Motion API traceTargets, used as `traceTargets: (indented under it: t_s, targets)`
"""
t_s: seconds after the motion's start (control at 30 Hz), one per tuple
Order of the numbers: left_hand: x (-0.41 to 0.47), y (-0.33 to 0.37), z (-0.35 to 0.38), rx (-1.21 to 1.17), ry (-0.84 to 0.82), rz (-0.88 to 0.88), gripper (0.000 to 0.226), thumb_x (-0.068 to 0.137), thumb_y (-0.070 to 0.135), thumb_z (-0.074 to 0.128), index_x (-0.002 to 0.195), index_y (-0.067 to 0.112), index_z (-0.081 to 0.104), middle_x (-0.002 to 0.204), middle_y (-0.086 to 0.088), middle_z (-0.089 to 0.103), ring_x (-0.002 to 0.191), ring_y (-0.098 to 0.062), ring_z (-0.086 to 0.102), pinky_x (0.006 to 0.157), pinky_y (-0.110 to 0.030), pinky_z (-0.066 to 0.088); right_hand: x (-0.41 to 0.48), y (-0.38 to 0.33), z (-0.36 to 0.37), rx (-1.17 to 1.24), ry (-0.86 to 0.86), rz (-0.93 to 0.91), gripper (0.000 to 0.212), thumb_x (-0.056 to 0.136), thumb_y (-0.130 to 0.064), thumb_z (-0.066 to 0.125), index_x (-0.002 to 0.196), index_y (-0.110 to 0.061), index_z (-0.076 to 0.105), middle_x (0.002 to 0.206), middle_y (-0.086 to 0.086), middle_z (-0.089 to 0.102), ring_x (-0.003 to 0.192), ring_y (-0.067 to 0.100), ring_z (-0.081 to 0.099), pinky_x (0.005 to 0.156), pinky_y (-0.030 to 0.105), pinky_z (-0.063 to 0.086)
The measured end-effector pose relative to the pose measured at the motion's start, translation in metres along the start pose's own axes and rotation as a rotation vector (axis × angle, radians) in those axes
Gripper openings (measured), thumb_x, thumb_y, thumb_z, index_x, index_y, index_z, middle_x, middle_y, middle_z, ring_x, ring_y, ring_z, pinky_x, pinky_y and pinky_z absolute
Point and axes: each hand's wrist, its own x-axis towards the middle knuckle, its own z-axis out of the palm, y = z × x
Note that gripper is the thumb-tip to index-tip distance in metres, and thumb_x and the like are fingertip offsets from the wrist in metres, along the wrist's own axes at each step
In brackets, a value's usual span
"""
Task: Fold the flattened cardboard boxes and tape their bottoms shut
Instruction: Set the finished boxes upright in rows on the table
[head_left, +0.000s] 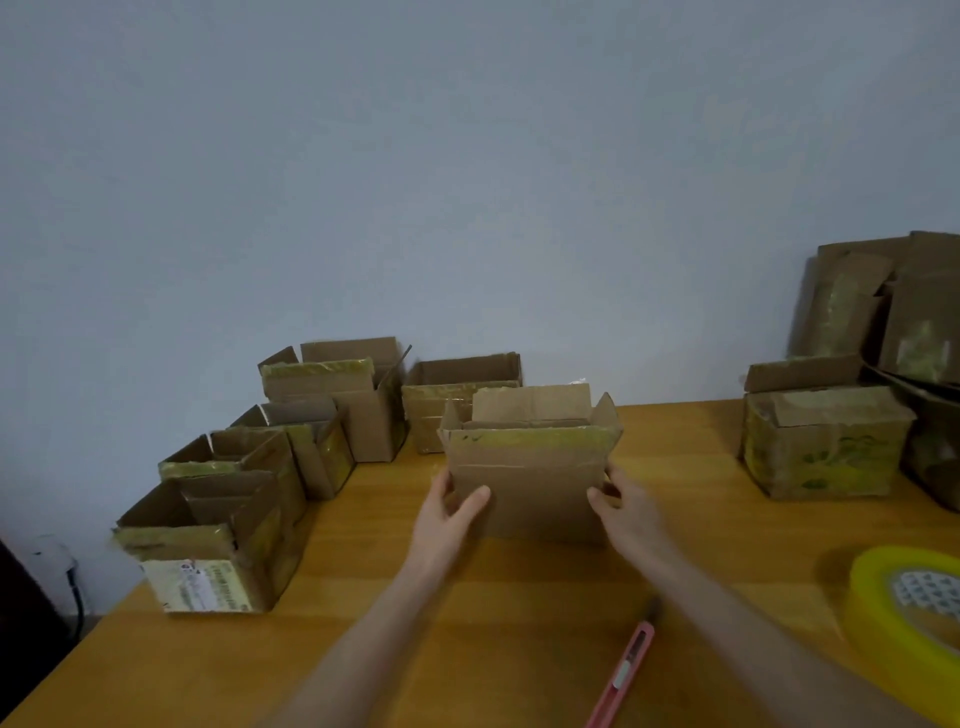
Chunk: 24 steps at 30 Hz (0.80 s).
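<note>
- The held box (530, 467) is at table centre, upright, with its open top up and its flaps standing. It appears to rest on the wooden table (467, 623), though contact along the bottom edge is not certain.
- The left hand (452, 504) is on the box's left edge: thumb across the front face, fingers wrapped round the side. The grip is part closed and holds only the box.
- The right hand (623, 504) mirrors this on the right edge, thumb in front and fingers behind the corner, gripping the same box.
- The underside is hidden, so the bottom seam cannot be checked. Yellowish tape shows along the front flap.
- Judgement on the step: the box is already squared up and is being handled as a formed one. It is most likely being positioned or moved aside, not folded.
- A row of open boxes (234, 493) lines the left side toward the wall. One more box (826, 447) sits at the right.
- Flattened boxes (872, 306) lean against the wall at the far right, so work remains.
- The tape roll (883, 608) lies near the right forearm. The pink knife (623, 670) lies between the forearms. Neither is touched.
- The next move calls for:
  - an even two-handed carry toward the row, without crushing the walls;
  - release of the box, then a reach to the right for a flat.
</note>
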Motion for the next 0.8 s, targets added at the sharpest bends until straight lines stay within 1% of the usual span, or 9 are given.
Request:
traceTargets:
  t_s: [0.1,0.2,0.3,0.43,0.53,0.63,0.7,0.77,0.8]
  targets:
    - [0.001,-0.007,-0.016,-0.028,0.163,-0.011,0.061,0.093,0.029,0.056,0.146,0.018,0.029,0.142,-0.004,0.044,0.116,-0.013,0.047,0.091,-0.024,0.041,0.003,-0.013,0.019,-0.002,-0.053,-0.029,0.052,0.098,-0.020,0.046,0.147,-0.022,0.026,0.139,0.004,0.047,0.125,0.022,0.046,0.091,0.029,0.042]
    - [0.011,-0.016,-0.034,-0.030,0.272,-0.022,0.056,0.094,0.027,0.055,0.143,0.015,0.031,0.141,-0.006,0.045,0.123,-0.019,0.046,0.096,-0.030,0.039,0.014,-0.027,0.051,0.023,-0.065,-0.008,0.047,0.098,-0.022,0.045,0.143,-0.021,0.034,0.135,0.003,0.051,0.122,0.022,0.049,0.099,0.037,0.044]
    - [0.032,-0.025,-0.044,-0.025,0.304,-0.050,0.060,0.093,0.027,0.057,0.144,0.014,0.029,0.142,-0.008,0.043,0.128,-0.023,0.044,0.102,-0.035,0.038,0.033,-0.035,0.077,0.048,-0.004,0.050,0.032,0.097,-0.024,0.046,0.128,-0.016,0.045,0.122,0.003,0.057,0.108,0.021,0.055,0.091,0.037,0.048]
    - [0.067,-0.033,-0.050,-0.006,0.268,-0.074,0.070,0.091,0.032,0.059,0.147,0.016,0.022,0.148,-0.007,0.035,0.134,-0.024,0.036,0.110,-0.041,0.033,0.060,-0.042,0.090,0.023,-0.014,0.066,0.028,0.099,-0.024,0.043,0.126,-0.017,0.045,0.115,0.002,0.058,0.085,0.015,0.050,0.071,0.029,0.044]
    - [0.087,-0.037,-0.050,-0.005,0.228,-0.088,0.076,0.090,0.032,0.060,0.150,0.017,0.016,0.151,-0.007,0.030,0.137,-0.024,0.032,0.112,-0.042,0.029,0.076,-0.042,0.095,0.027,-0.015,0.066,0.028,0.100,-0.019,0.040,0.128,-0.016,0.043,0.113,0.004,0.056,0.081,0.013,0.047,0.067,0.027,0.042]
    - [0.094,-0.041,-0.050,0.009,0.210,-0.104,0.080,0.089,0.034,0.060,0.152,0.020,0.012,0.153,-0.006,0.027,0.138,-0.025,0.030,0.113,-0.044,0.028,0.083,-0.040,0.099,0.033,-0.018,0.070,0.029,0.101,-0.017,0.038,0.130,-0.015,0.042,0.118,0.005,0.056,0.080,0.012,0.047,0.070,0.029,0.045]
    - [0.092,-0.041,-0.051,0.022,0.206,-0.121,0.081,0.089,0.034,0.061,0.152,0.021,0.012,0.153,-0.005,0.027,0.138,-0.025,0.030,0.113,-0.044,0.028,0.082,-0.039,0.097,0.045,-0.060,0.069,0.034,0.100,-0.016,0.038,0.135,-0.016,0.038,0.127,0.005,0.053,0.086,0.014,0.050,0.079,0.032,0.047]
    - [0.085,-0.037,-0.048,0.058,0.262,-0.138,0.079,0.090,0.035,0.060,0.151,0.019,0.014,0.153,-0.007,0.024,0.138,-0.026,0.031,0.113,-0.044,0.029,0.078,-0.039,0.091,0.042,-0.112,0.071,0.044,0.100,-0.015,0.041,0.143,-0.015,0.031,0.139,0.005,0.044,0.109,0.022,0.052,0.087,0.031,0.043]
    - [0.077,-0.033,-0.044,0.095,0.335,-0.141,0.073,0.091,0.034,0.059,0.150,0.016,0.018,0.152,-0.008,0.025,0.135,-0.026,0.034,0.111,-0.043,0.031,0.075,-0.039,0.086,0.016,-0.118,0.071,0.049,0.099,-0.016,0.043,0.145,-0.015,0.029,0.143,0.006,0.041,0.119,0.025,0.048,0.090,0.032,0.042]
